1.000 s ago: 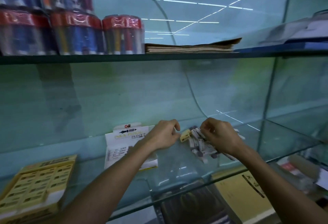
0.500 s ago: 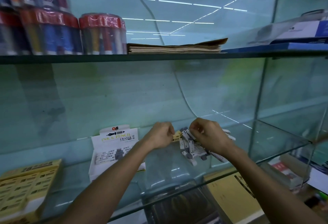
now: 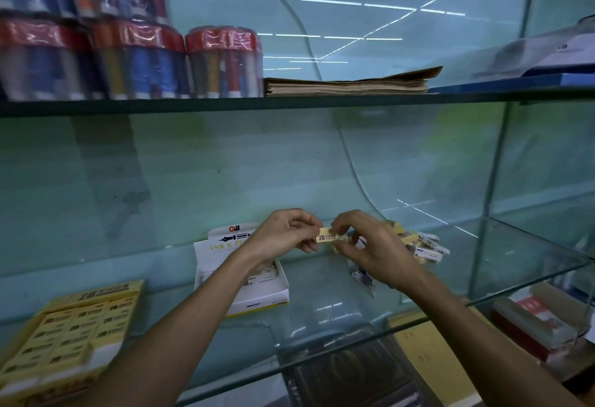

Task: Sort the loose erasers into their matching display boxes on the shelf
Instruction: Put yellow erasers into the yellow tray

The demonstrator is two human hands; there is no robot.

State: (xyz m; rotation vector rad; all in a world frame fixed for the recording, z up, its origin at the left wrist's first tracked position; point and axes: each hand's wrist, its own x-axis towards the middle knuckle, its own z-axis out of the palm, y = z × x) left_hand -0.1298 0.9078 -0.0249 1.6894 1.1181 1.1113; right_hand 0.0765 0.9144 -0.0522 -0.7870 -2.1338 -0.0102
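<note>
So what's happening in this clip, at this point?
A person holds a yellow 2B eraser between left hand and right hand, above a glass shelf. Loose erasers lie behind the right hand. The yellow box sits far left, the white box beneath the left forearm.

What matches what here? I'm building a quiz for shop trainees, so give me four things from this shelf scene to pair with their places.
1. yellow 2B eraser
2. white eraser box
3. yellow 2B box
4. brown paper stack

a. upper shelf
b. far left, lower shelf
c. pinched between both hands
d. under the left forearm

Pairs: 1-c, 2-d, 3-b, 4-a
</note>
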